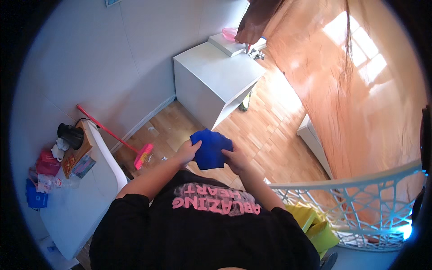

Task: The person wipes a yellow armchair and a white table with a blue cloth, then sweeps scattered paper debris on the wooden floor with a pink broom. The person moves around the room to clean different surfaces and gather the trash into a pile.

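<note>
A blue cloth [212,152] is spread between my two hands in front of my chest, above the wooden floor. My left hand [188,153] pinches its left edge, with the thumb on top. At the right edge my right hand [237,158] grips the cloth, thumb also on top and the other fingers behind it. The cloth looks folded or doubled, with uneven upper corners; its underside is hidden.
Ahead stands a white cabinet [216,74] with a pink basin [229,34] behind. A pink broom [143,156] leans by the wall. The white table [87,199] at left holds a black kettle [70,136]. At right are a lattice-sided chair [357,202] and a brown curtain [324,101].
</note>
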A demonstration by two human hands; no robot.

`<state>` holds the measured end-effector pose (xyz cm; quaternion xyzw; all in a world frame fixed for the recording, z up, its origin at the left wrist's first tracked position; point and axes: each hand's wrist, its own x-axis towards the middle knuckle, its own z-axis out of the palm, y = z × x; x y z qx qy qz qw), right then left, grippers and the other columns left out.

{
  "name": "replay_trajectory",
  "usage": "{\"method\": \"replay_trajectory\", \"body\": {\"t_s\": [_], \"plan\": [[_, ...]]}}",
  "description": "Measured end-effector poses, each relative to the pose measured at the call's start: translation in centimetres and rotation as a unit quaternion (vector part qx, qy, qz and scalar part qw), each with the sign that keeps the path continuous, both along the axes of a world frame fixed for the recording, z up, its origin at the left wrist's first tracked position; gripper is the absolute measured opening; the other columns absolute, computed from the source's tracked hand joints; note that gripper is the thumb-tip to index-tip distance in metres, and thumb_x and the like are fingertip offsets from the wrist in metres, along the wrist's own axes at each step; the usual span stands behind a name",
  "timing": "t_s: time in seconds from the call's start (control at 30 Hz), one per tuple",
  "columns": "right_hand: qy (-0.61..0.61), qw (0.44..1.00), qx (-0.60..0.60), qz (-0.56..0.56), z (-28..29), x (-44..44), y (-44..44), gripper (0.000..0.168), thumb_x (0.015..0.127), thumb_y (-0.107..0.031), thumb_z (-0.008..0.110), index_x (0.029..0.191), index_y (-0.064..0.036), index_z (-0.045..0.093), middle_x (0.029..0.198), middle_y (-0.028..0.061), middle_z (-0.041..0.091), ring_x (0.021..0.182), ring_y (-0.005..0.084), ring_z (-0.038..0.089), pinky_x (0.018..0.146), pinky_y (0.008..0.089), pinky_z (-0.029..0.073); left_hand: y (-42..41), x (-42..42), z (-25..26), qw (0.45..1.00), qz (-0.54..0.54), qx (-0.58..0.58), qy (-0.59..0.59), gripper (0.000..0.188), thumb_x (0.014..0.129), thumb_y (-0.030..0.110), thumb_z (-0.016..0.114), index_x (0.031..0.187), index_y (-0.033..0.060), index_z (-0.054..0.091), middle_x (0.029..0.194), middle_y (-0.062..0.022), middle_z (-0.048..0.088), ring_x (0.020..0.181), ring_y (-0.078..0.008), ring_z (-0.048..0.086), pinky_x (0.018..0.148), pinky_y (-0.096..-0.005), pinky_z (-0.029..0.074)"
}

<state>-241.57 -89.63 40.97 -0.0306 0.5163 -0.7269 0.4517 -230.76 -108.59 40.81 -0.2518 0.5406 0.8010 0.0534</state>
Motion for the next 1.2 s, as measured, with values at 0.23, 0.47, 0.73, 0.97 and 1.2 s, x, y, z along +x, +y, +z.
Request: {"method": "replay_trajectory", "body": {"t_s": [0.23, 0.47, 0.73, 0.97, 1.2], "plan": [[0.408, 0.892, 0.155, 0.116, -3.7, -8.7, -3.6, 0.077, 0.084, -0.024, 0.064, 0.143, -0.010, 0.017, 0.143, 0.0169, 0.030, 0.122, 0.0305, 0.042, 0.095, 0.0419, 0.041, -0.9, -9.9, -1.3, 0.990, 0.075, 0.087, -0.086, 0.030, 0.096, 0.032, 0.043, 0.117, 0.0118, 0.048, 0.105, -0.0062, 0.058, 0.090, -0.0200, 0.061, 0.070, -0.0418, 0.054], [0.152, 0.980, 0.087, 0.098, -6.6, -21.2, -6.6, 0.050, 0.091, -0.024, 0.053, 0.134, -0.010, 0.032, 0.126, 0.0146, 0.047, 0.099, 0.0252, 0.056, 0.073, 0.0311, 0.050, -0.9, -25.4, -5.5, 0.944, -0.004, 0.329, -0.018, 0.064, 0.088, 0.060, 0.042, 0.130, 0.0123, 0.037, 0.100, -0.0022, 0.055, 0.096, -0.0175, 0.055, 0.084, -0.0382, 0.047], [-0.083, 0.975, 0.074, -0.191, -5.4, -40.3, -4.5, 0.033, 0.095, -0.024, 0.046, 0.116, 0.001, 0.050, 0.105, 0.0134, 0.062, 0.090, 0.0260, 0.061, 0.078, 0.0383, 0.052, -5.9, -38.5, -5.3, 0.997, -0.034, 0.055, -0.041, 0.047, 0.092, 0.045, 0.047, 0.123, 0.0108, 0.045, 0.111, -0.0078, 0.053, 0.094, -0.0182, 0.053, 0.078, -0.0320, 0.045], [0.178, 0.937, 0.170, -0.247, -3.9, -56.8, -5.4, 0.032, 0.096, -0.029, 0.043, 0.115, -0.005, 0.049, 0.089, 0.0068, 0.060, 0.070, 0.0145, 0.057, 0.050, 0.0281, 0.047, -11.4, -40.0, -8.2, 0.979, 0.125, 0.053, -0.153, 0.030, 0.092, 0.035, 0.051, 0.113, 0.0133, 0.052, 0.099, -0.0041, 0.058, 0.081, -0.0141, 0.056, 0.069, -0.0288, 0.046], [0.591, 0.725, 0.352, -0.032, -16.2, -71.9, -12.6, 0.049, 0.091, -0.018, 0.047, 0.134, 0.003, 0.035, 0.139, 0.0224, 0.035, 0.128, 0.0289, 0.036, 0.101, 0.0378, 0.036, -10.9, -44.4, -14.1, 0.948, 0.231, 0.006, -0.217, 0.032, 0.092, 0.034, 0.050, 0.112, 0.0090, 0.053, 0.097, -0.0023, 0.056, 0.084, -0.0118, 0.053, 0.069, -0.0268, 0.044]]}}
